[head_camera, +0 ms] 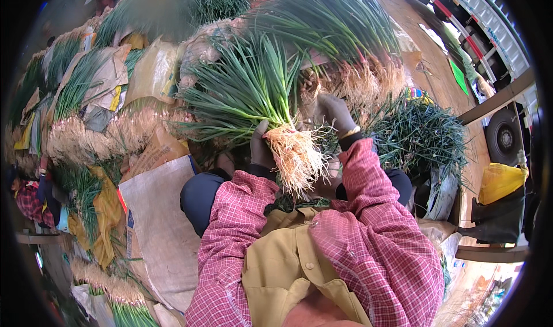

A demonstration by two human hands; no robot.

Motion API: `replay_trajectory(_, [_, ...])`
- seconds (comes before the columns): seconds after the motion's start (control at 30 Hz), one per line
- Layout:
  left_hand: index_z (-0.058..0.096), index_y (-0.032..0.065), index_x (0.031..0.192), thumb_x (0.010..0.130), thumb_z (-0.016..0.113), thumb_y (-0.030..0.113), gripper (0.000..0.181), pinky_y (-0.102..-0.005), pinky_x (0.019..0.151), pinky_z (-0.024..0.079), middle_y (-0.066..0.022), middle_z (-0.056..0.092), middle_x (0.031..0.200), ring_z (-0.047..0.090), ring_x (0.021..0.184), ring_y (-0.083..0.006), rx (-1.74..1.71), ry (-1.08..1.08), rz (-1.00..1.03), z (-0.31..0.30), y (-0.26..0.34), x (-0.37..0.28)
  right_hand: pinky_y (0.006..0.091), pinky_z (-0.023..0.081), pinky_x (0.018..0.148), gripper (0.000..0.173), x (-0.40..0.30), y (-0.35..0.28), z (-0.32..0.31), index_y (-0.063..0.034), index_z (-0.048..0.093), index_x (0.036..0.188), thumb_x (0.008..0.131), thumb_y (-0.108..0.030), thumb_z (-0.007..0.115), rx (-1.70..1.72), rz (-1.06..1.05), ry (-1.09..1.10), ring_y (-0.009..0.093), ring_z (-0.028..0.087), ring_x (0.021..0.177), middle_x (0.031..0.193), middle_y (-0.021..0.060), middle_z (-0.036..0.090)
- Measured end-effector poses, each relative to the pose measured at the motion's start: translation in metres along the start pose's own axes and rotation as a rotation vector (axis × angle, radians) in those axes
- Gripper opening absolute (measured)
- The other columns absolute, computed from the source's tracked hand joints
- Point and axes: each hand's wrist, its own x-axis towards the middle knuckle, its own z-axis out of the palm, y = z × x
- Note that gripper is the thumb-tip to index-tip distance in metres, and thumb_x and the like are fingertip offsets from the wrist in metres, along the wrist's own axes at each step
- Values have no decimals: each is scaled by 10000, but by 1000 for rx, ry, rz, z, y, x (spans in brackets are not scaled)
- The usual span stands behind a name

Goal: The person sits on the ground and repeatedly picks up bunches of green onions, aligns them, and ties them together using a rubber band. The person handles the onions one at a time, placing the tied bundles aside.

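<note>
My left hand (pixel 262 147), in a grey glove, grips a large bunch of green onions (pixel 259 91) just above the roots. The leaves fan up and away to the left, and the pale stringy roots (pixel 298 156) hang towards my lap. Right of the bunch is my right hand (pixel 338 113), also gloved, with its fingertips at the roots of a few loose stalks (pixel 316 85). It is blurred, so whether the fingers hold a stalk is unclear. Beyond it lies a thick pile of green onions (pixel 332 22), roots (pixel 367 78) facing me.
A heap of dark green leaf trimmings (pixel 419 130) sits at my right. Woven sacks (pixel 162 227) lie at my left. Further bundles (pixel 77 89) are stacked far left, partly under sacking. Another person (pixel 34 201) is at the left edge. A truck (pixel 497 37) stands far right.
</note>
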Motion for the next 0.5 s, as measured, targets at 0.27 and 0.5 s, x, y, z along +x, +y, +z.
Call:
replay_trajectory(0.27, [509, -22, 1281, 887, 524, 507, 660, -548, 981, 439, -238, 598, 1203, 578, 1094, -422, -48, -26, -9, 14, 1, -3, 270, 398, 472, 457, 13, 4, -6, -44, 570, 1167, 954, -447, 536, 292, 177, 145, 117, 503, 518, 721, 26, 551])
replay_trajectory(0.5, [518, -4, 1261, 912, 501, 501, 615, -494, 943, 478, -203, 622, 1157, 617, 1035, -350, -3, 66, 29, 19, 10, -4, 224, 447, 582, 320, -20, 6, 6, 4, 664, 1015, 931, -302, 623, -85, 42, -143, 93, 567, 646, 764, 23, 628])
